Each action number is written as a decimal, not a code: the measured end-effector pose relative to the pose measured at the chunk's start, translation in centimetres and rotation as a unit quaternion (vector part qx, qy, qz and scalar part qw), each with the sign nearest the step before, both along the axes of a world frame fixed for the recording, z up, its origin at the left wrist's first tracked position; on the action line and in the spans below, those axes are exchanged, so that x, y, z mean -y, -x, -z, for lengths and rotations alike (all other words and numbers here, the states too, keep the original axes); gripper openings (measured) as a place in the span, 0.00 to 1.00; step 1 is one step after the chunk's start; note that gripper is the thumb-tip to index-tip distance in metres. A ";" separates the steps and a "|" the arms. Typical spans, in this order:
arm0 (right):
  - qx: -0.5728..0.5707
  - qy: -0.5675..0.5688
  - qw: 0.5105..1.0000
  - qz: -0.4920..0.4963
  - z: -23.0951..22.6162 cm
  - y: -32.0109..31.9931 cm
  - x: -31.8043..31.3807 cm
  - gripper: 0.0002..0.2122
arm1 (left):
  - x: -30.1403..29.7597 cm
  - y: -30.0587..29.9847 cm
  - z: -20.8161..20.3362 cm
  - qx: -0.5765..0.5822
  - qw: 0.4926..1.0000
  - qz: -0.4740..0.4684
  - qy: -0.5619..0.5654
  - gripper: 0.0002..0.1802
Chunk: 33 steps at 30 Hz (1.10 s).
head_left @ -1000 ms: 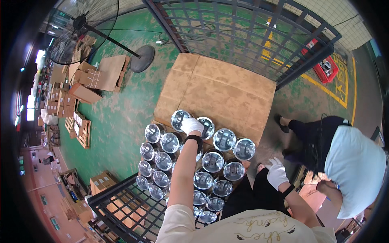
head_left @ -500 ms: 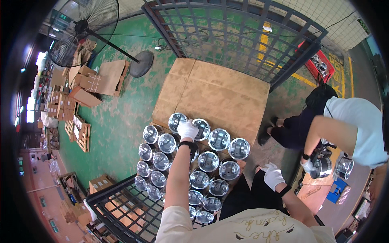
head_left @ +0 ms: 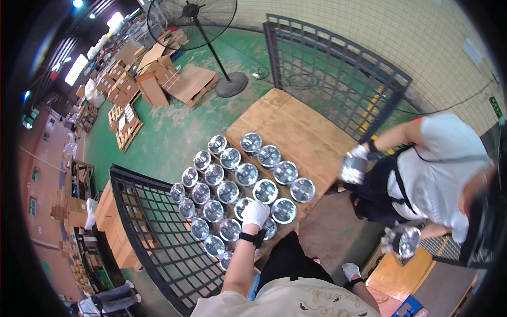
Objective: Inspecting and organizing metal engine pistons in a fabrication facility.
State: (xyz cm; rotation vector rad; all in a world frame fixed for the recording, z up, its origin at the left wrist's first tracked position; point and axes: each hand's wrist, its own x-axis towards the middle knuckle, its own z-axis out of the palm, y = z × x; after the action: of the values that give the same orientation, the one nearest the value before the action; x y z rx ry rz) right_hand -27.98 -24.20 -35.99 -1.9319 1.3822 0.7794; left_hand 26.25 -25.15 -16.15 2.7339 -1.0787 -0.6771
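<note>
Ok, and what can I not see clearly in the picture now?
Head view: fingertips of the left hand, hidden by the hand itself; grip on the metal part unclear.
Head view: shiny part in a co-worker's raised hand, blurred.
Head view: top of the fan, cut by upper edge.

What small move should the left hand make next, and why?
Probably shift the left hand rightward to the neighbouring piston: the hand is down among the rows of pistons, and that one's top lies uncovered close beside it.
</note>
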 end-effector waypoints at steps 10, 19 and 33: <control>0.086 0.151 0.964 0.200 -4.2 9.4 -7.1 0.14 | -5.3 21.7 3.6 -0.162 0.757 0.632 0.021 0.14; -0.030 -0.098 0.752 0.652 -3.8 21.0 -29.8 0.12 | 0.5 37.4 6.7 -0.251 0.813 0.489 -0.194 0.15; -0.024 -0.008 0.543 0.839 -4.2 8.3 -38.2 0.14 | 8.5 56.7 6.9 -0.051 0.518 0.846 -0.113 0.18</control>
State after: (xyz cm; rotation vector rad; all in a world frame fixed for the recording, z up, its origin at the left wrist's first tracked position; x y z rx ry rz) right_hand -36.25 14.04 -31.82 0.1294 2.2773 -0.2058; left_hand -30.45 -33.63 -23.07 0.6053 -3.4482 -0.9569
